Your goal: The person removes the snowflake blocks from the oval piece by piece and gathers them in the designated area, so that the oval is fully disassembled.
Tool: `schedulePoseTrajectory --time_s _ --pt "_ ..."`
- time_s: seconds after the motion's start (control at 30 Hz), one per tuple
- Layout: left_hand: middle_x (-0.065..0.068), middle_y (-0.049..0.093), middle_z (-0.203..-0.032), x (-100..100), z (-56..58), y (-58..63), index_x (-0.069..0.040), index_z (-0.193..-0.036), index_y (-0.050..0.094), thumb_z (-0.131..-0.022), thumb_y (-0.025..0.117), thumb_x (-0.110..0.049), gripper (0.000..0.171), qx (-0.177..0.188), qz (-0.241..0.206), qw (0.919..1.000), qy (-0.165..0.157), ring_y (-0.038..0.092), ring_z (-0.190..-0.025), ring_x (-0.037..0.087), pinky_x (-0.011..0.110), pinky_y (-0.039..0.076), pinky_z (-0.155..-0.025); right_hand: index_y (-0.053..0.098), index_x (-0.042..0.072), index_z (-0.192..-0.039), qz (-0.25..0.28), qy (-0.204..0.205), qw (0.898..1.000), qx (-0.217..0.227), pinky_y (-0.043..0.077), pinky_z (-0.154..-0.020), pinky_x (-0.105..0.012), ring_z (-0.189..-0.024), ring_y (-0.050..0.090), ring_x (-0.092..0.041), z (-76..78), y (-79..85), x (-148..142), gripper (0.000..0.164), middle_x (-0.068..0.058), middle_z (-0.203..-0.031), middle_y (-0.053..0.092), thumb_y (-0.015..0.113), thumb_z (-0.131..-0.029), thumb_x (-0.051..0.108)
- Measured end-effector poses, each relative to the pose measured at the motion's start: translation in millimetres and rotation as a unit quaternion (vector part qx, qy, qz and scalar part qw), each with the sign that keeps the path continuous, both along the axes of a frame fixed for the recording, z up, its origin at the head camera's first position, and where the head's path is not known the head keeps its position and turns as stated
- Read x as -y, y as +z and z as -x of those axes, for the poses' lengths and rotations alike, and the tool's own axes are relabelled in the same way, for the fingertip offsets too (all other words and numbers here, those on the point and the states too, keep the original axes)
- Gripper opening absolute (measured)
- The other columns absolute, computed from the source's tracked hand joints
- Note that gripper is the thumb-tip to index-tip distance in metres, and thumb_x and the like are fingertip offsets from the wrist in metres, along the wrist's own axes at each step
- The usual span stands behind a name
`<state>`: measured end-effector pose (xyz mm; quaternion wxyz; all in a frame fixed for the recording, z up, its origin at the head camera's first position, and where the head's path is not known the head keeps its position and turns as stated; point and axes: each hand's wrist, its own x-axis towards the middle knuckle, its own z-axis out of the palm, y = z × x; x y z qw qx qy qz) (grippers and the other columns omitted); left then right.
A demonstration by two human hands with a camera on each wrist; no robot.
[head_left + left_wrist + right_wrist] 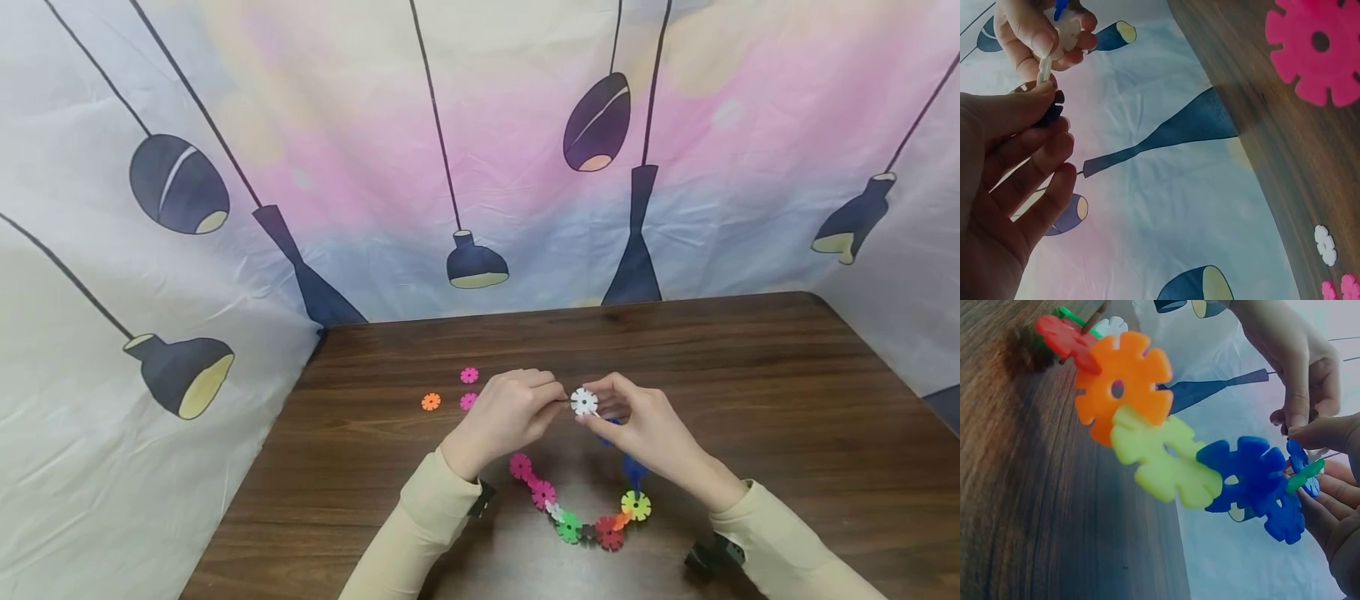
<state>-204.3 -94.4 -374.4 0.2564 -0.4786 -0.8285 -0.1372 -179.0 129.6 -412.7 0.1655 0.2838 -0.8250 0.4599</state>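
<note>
My left hand [504, 418] pinches a dark notched plastic disc [1054, 114] between thumb and fingertips. Facing it, my right hand [654, 429] grips a white snowflake disc [584, 402] at one end of a linked chain. The dark disc's edge meets the white pieces in the left wrist view. From the right hand the chain runs down through blue discs [1244, 474], a yellow disc [636, 505], an orange one [1124, 381], a red disc [610, 533] and a green disc [568, 527]. Pink discs [543, 494] form its other end, below my left hand.
Loose on the wooden table [360, 467], beyond my left hand, lie an orange disc [431, 402] and a pink disc [469, 375], with another pink one partly behind the hand. A loose white disc [1325, 245] shows too. A printed cloth [360, 167] hangs behind the table.
</note>
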Motion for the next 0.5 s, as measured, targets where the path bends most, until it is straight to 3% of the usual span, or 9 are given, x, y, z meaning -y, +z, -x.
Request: schedulePoseTrajectory --time_s 0.37,0.43,0.5 --pt "-0.004 0.063 -0.075 -2.7 -3.7 -0.7 -0.011 -0.085 0.073 -0.09 0.076 -0.012 0.006 -0.02 -0.035 0.9989 0.023 0.053 -0.06 0.004 0.016 0.046 -0.056 0.064 0.007 -0.104 0.022 -0.033 0.999 -0.011 0.057 -0.067 -0.022 -0.078 0.071 -0.01 -1.2 -2.9 4.1 0.033 -0.005 -0.095 0.073 0.085 -0.079 0.005" --pt "-0.004 0.064 -0.076 -1.1 -3.4 0.5 -0.012 -0.086 0.073 -0.091 0.076 -0.014 0.006 -0.01 -0.035 0.9988 0.034 0.054 -0.059 0.002 0.017 0.045 -0.054 0.064 0.007 -0.104 0.023 -0.042 0.999 -0.005 0.057 -0.066 -0.022 -0.077 0.071 -0.009 -1.3 -2.6 3.8 0.032 -0.005 -0.094 0.073 0.085 -0.08 0.005" --pt "-0.004 0.065 -0.078 2.2 -1.7 1.7 -0.012 -0.089 0.075 -0.091 0.077 -0.015 0.004 0.025 -0.037 0.9979 0.047 0.056 -0.06 0.002 0.018 0.046 -0.055 0.065 0.007 -0.105 0.021 -0.045 0.999 0.004 0.057 -0.066 -0.023 -0.077 0.071 -0.009 -1.2 -2.1 3.3 0.032 -0.005 -0.094 0.073 0.085 -0.08 0.005"
